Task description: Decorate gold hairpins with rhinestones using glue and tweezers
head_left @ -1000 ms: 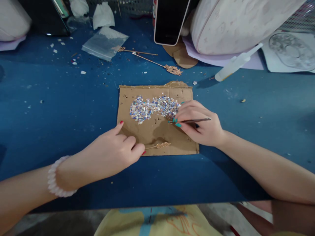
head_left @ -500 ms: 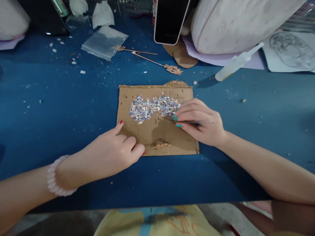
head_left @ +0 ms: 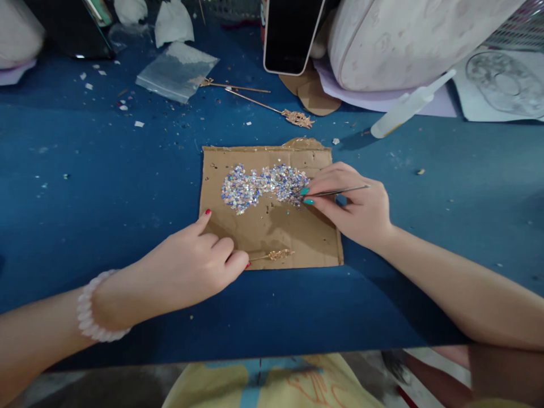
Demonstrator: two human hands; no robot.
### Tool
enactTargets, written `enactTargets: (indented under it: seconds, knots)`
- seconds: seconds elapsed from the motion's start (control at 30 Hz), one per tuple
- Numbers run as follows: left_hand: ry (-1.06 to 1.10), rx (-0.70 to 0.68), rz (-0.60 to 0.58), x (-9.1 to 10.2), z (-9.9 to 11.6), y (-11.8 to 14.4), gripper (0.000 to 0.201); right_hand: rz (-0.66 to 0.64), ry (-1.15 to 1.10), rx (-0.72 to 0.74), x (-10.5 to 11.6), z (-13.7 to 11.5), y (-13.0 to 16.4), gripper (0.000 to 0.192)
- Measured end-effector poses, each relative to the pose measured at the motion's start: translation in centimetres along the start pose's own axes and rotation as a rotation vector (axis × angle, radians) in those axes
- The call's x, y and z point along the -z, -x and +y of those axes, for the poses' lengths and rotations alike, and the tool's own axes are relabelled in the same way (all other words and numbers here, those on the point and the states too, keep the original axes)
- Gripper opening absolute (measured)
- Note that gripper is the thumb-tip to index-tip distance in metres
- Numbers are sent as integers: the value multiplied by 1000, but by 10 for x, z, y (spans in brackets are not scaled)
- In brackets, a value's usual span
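Note:
A brown cardboard sheet (head_left: 272, 232) lies on the blue table (head_left: 85, 187). A pile of small shiny rhinestones (head_left: 263, 184) sits on its upper half. My right hand (head_left: 352, 207) pinches thin metal tweezers (head_left: 340, 191), their tip at the pile's right edge. My left hand (head_left: 191, 266) rests on the sheet's lower left and pins a gold hairpin (head_left: 274, 255) against the cardboard, its ornate end pointing right. A bead bracelet (head_left: 91, 309) circles my left wrist.
Behind the sheet lie two more gold hairpins (head_left: 272, 107), a clear plastic bag (head_left: 176, 71), a phone (head_left: 291, 34) leaning on a pale bag (head_left: 403, 39), a glue bottle (head_left: 408, 105) and crumpled tissue (head_left: 172, 22). Small scraps dot the table's left side.
My right hand has lifted the tweezers up a little toward the right edge of the rhinestone pile. My left hand and the hairpin have stayed put.

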State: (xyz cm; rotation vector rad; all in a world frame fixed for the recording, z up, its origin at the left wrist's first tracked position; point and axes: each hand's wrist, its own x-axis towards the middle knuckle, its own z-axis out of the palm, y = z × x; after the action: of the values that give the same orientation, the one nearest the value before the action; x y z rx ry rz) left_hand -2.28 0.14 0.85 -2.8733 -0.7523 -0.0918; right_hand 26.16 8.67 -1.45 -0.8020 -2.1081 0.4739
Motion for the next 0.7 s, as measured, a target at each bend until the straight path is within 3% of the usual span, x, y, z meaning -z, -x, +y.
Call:
enactTargets:
  seconds: [0.7]
  knots:
    - [28, -10, 0, 2, 4, 0, 28, -15, -3, 0, 0, -2, -1, 16]
